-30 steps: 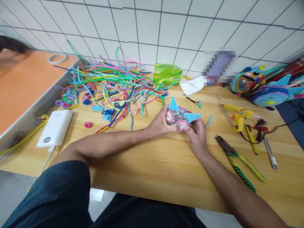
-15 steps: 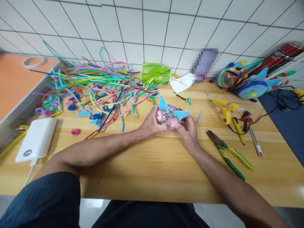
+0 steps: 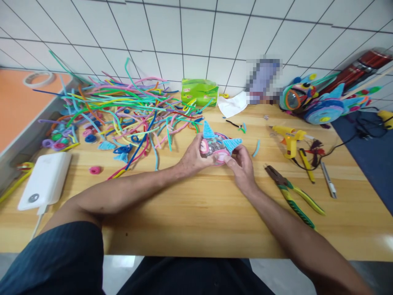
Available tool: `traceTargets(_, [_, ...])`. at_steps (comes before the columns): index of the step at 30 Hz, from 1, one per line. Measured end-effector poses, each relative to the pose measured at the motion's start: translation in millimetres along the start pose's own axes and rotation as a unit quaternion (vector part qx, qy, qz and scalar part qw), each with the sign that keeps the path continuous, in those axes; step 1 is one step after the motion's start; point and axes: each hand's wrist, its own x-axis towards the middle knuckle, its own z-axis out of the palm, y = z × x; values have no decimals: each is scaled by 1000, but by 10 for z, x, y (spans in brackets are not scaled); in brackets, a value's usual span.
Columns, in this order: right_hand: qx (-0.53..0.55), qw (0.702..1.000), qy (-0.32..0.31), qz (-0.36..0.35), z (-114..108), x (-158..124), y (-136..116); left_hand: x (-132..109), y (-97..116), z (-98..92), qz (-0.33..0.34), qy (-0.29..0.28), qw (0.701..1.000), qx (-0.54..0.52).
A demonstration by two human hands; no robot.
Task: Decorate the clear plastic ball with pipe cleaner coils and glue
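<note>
Between my two hands is a small pipe-cleaner craft figure, with a grey, shiny middle, pink rounded pieces and two light-blue pointed pieces on top. My left hand is closed around its left side, thumb along the lower edge. My right hand grips the right side, its thumb against the pink piece at the lower right. The fingers behind the figure are partly hidden. A short light-blue pipe-cleaner piece lies on the table to the right of my right hand.
Pipe cleaners heap at the back left, coiled pieces among them. A white power bank lies left. Pliers, a yellow glue gun and a cutter lie right. Behind are a green tissue pack and finished crafts.
The whole view has shifted slightly. Both hands keep the same hold on the craft figure, and nothing has been let go or picked up.
</note>
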Motion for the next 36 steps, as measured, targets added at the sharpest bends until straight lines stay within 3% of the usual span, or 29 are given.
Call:
traceTargets(6, [-3,1000,-8,3,-8,15,35,11,55,-17,-27,5,1000,-4])
traceTargets(36, [-62,998,-11,-30,-39,41,84,33,79,-13,-37,21,999,-12])
